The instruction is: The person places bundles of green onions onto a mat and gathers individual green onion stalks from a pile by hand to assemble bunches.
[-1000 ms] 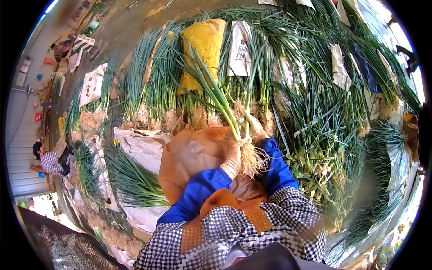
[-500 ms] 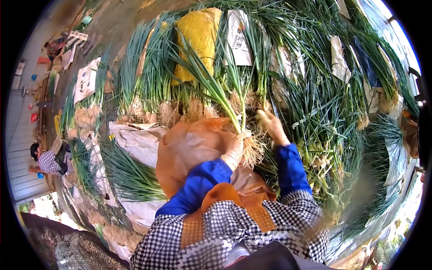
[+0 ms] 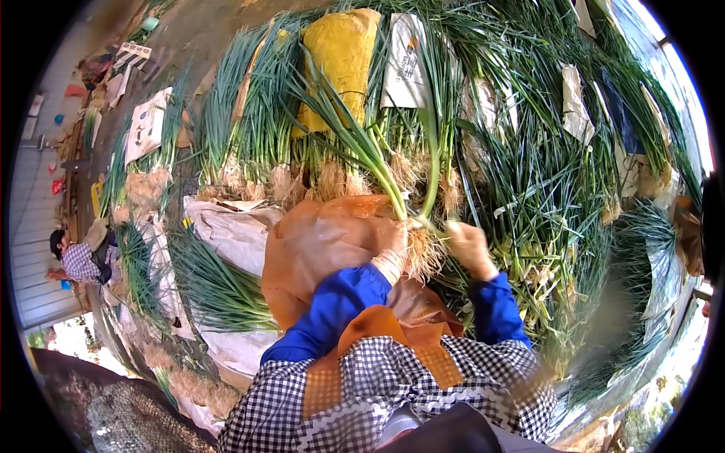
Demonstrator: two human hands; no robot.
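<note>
My left hand (image 3: 394,245) is closed around the white bases of a few green onions (image 3: 389,177), held over my lap. Their leaves point away from me, and the stringy roots (image 3: 424,253) hang out on the right side of the hand. My right hand (image 3: 470,248) is just right of the roots, fingers pinched together. A thin pale strip (image 3: 436,226), apparently an outer leaf, runs from the onion bases to these fingers. Below both hands lies a brown apron (image 3: 325,238) across my lap.
Bundled green onions (image 3: 249,113) stand in a row ahead, with a yellow sack (image 3: 340,68) and a white sack (image 3: 405,68) among them. A loose onion heap (image 3: 536,189) fills the right side. At far left another person (image 3: 79,260) sits low.
My right hand has moved right and slightly toward me, away from the onion stems. One onion has tilted to the right. My left hand keeps its hold in nearly the same place.
</note>
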